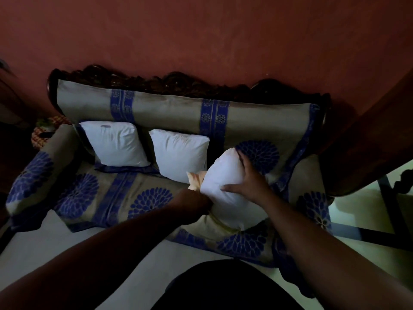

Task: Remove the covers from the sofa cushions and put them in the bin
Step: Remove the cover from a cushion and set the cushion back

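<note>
A sofa [156, 108] draped in beige cloth with blue flower prints fills the middle of the view. Two bare white cushions [115, 142] [180, 151] lean against its backrest. A third white cushion [223, 186] lies tilted on the right of the seat. My right hand [248, 182] is spread flat over it, fingers apart, pressing on its upper right side. My left hand [196, 202] is clenched at the cushion's lower left edge, gripping a bunched peach-coloured cover [195, 179] that sticks out above the fist. No bin is in view.
A dark red wall rises behind the sofa. Dark wooden furniture [368, 142] stands close at the right, with dark legs [388, 211] on the pale floor beyond it. A checked cloth [44, 128] lies past the sofa's left armrest. Pale floor runs along the front.
</note>
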A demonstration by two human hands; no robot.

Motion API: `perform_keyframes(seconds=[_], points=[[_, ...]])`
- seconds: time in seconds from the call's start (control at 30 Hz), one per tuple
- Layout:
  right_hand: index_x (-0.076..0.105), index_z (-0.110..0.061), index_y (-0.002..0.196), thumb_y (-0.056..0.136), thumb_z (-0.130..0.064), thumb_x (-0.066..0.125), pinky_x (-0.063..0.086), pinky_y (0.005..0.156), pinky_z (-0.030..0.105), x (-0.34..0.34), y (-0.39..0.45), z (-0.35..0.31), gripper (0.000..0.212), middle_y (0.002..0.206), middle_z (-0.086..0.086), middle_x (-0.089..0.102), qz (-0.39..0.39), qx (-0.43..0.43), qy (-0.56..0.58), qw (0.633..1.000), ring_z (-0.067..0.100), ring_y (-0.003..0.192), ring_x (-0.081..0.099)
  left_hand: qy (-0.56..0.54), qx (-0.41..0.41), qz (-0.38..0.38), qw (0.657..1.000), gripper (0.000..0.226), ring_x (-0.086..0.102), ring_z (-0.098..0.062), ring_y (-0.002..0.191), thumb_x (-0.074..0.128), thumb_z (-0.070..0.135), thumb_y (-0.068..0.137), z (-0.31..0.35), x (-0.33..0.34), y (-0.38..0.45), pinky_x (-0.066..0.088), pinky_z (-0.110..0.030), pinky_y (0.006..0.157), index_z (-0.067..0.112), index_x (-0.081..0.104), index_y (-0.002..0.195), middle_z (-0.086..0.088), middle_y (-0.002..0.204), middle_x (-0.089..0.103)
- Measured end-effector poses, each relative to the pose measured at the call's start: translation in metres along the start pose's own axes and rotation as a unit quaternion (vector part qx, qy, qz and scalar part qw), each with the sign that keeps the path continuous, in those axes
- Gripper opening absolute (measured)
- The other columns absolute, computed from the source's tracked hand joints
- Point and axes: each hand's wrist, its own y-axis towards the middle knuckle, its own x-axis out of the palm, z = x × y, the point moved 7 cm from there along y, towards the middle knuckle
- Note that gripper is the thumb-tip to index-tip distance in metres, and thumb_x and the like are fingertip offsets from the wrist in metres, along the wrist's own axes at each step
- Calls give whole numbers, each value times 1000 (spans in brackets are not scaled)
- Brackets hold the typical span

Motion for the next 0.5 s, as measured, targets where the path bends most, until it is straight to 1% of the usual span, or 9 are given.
perform_keyframes(seconds=[0.07,0.1,0.13,0.23,0.27,0.33,0.4,0.47,0.5], points=[[1,-34,160,57,-48,95,26,122,46,-6,-8,22,140,167,-7,11,-39,-3,28,999,18,152,17,-36,-48,15,998,30,65,-25,107,48,34,100,-15,-2,-7,50,-32,87,22,70,117,-2,116,69],[-1,-31,160,56,-47,96,24,122,45,-3,-13,26,143,167,-5,10,-57,-7,25,998,17,152,15,-39,-26,70,996,34,66,-24,106,46,40,98,-20,-2,-5,53,-35,88,27,71,116,2,117,70],[0,-27,160,56,-46,96,24,122,42,4,-16,26,143,167,-2,12,-64,-11,16,998,18,152,17,-52,-12,86,995,37,68,-23,104,45,45,95,-17,-9,-7,55,-37,85,30,73,114,5,116,71],[19,-13,158,69,-36,91,35,113,38,27,-18,6,116,156,14,34,-3,-53,-55,997,30,141,39,-107,10,169,980,24,72,-23,97,67,35,84,-21,-16,-8,60,-37,80,26,74,105,4,102,75],[21,-14,157,76,-33,85,41,107,42,34,-16,0,105,152,18,38,16,-74,-98,992,35,134,45,-117,28,175,977,22,72,-20,95,67,37,84,-18,-24,-9,59,-32,79,29,74,103,7,99,75],[13,-28,157,86,-43,68,49,97,50,44,-15,-16,91,146,16,42,12,-121,-201,972,38,124,54,-36,98,177,979,35,71,-17,94,49,52,89,4,-47,-9,53,-26,75,37,73,109,11,106,74],[7,-36,154,89,-56,51,50,93,54,49,-9,-20,80,144,13,43,-9,-133,-226,965,37,121,56,-50,139,226,963,39,71,-20,87,45,50,90,14,-70,-9,53,-27,69,32,75,107,5,103,75],[14,-33,154,91,-57,48,48,96,54,43,1,-28,75,146,11,44,-19,-110,-205,972,35,124,55,-91,97,244,961,39,71,-20,86,45,50,90,12,-85,-6,53,-29,69,31,75,106,4,100,75],[21,-31,153,93,-55,51,49,97,52,34,8,-32,71,144,9,47,3,-95,-200,975,32,124,55,-76,69,253,962,44,71,-20,90,40,54,90,2,-85,-4,53,-31,72,33,73,109,5,103,74]])
